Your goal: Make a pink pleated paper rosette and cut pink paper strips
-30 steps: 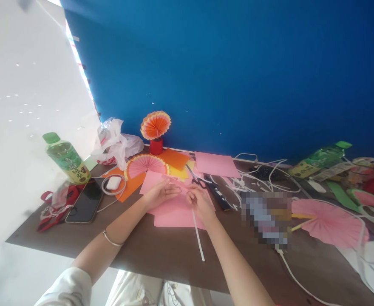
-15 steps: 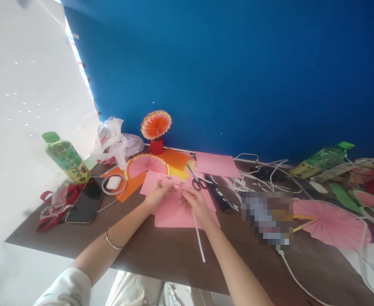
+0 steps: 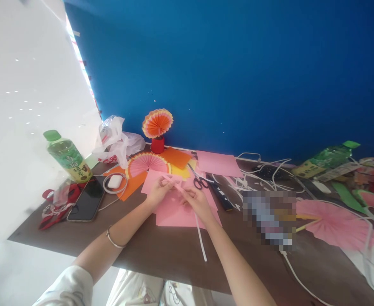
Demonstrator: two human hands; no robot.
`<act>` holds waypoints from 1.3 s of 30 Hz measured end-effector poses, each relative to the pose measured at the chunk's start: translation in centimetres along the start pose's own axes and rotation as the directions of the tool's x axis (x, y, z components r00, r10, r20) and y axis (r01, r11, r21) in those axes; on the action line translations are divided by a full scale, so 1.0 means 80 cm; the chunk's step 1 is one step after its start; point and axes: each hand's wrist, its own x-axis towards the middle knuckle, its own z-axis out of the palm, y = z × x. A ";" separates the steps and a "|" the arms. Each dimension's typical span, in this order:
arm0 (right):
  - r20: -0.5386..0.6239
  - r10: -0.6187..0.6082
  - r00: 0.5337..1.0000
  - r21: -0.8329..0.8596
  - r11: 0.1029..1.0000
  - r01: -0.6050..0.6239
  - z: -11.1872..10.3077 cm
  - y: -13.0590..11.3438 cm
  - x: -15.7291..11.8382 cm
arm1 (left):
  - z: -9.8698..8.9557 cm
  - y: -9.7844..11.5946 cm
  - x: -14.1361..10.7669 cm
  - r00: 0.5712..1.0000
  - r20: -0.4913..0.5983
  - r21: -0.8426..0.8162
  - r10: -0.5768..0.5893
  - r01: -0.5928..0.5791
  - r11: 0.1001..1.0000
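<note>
Between my two hands is a narrow pink strip of folded paper (image 3: pixel 174 182), held slantwise above a pile of pink paper sheets (image 3: pixel 174 219). My left hand (image 3: pixel 159 190) pinches its upper left end. Fingers of my right hand (image 3: pixel 197 200) are closed on the lower right end. A white strip (image 3: pixel 201 242) hangs or lies below my right hand, reaching towards the front edge; I cannot tell whether the hand touches it. Just beyond the right hand lie scissors (image 3: pixel 200 182) with dark handles, and a dark utility knife (image 3: pixel 220 196).
A pleated pink fan (image 3: pixel 148 165) and a red pot with a paper rosette (image 3: pixel 157 144) stand behind. To the left are a phone (image 3: pixel 86 199), an earphone case (image 3: pixel 113 182) and a green-capped bottle (image 3: pixel 69 157). White cables, another bottle (image 3: pixel 329 159) and a pink fan (image 3: pixel 341 223) occupy the right.
The view has shifted slightly. Both hands keep hold of the pink strip, and it now shows a little more plainly stretched between the fingers.
</note>
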 end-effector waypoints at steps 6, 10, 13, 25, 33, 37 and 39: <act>0.083 0.025 0.996 0.066 0.997 -0.031 -0.002 0.004 0.001 | -0.004 -0.002 0.002 0.999 0.041 0.030 -0.011 0.009 1.000; 0.092 0.049 0.995 0.048 0.997 -0.054 -0.003 0.007 0.002 | -0.003 0.001 0.000 0.996 0.083 0.042 0.008 -0.011 0.999; 0.097 0.062 0.993 0.018 0.998 -0.064 -0.005 0.009 0.003 | -0.002 0.003 -0.001 0.996 0.088 0.046 0.010 -0.014 0.999; 0.116 0.036 0.993 0.031 0.999 -0.040 -0.002 0.005 -0.001 | -0.006 -0.001 0.003 0.998 0.065 -0.013 -0.014 0.015 1.000; 0.128 0.090 0.988 0.086 0.991 -0.101 0.000 0.004 -0.003 | 0.000 0.011 0.000 0.999 -0.043 0.052 -0.014 0.016 0.999; 0.135 0.078 0.988 0.095 0.991 -0.092 -0.001 0.005 -0.002 | 0.002 0.014 -0.001 0.997 -0.069 0.045 -0.020 0.023 0.999; 0.132 0.074 0.988 0.091 0.992 -0.086 -0.001 0.005 -0.002 | 0.001 0.012 0.000 0.998 -0.062 0.026 -0.014 0.015 1.000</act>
